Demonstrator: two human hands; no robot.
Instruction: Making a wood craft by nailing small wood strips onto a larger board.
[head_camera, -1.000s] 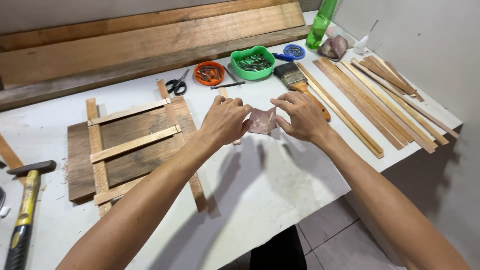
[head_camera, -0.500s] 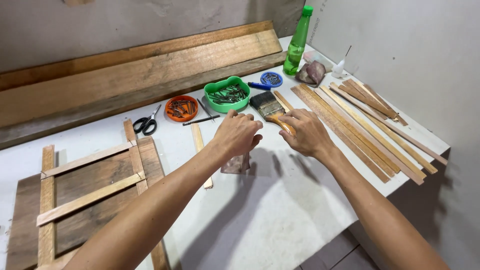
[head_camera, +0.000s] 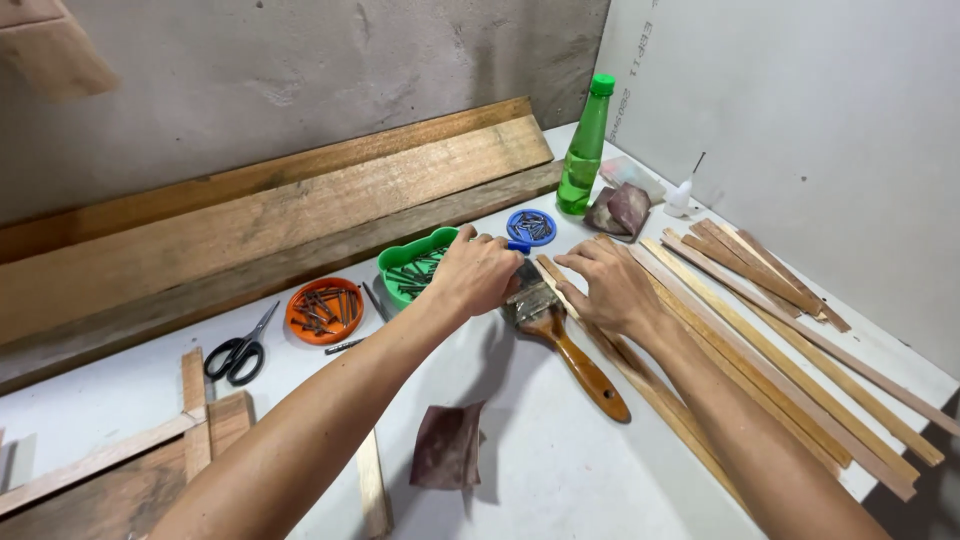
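Note:
My left hand is curled, knuckles up, over the bristle end of a paintbrush and the rim of a green tray of nails. Whether it grips anything is hidden. My right hand lies flat with its fingers apart on a thin wooden slat just right of the brush head. A brown piece of sandpaper lies loose on the white table, near my left forearm and apart from both hands.
Long planks lean along the back wall. Several slats fan out to the right, up to the table edge. An orange lid of nails, scissors, a blue lid, a green bottle and a slatted wooden panel are around.
Both hands let go of the sandpaper, which now lies on the table, and moved up and away to the brush and slats. The view swung to the right.

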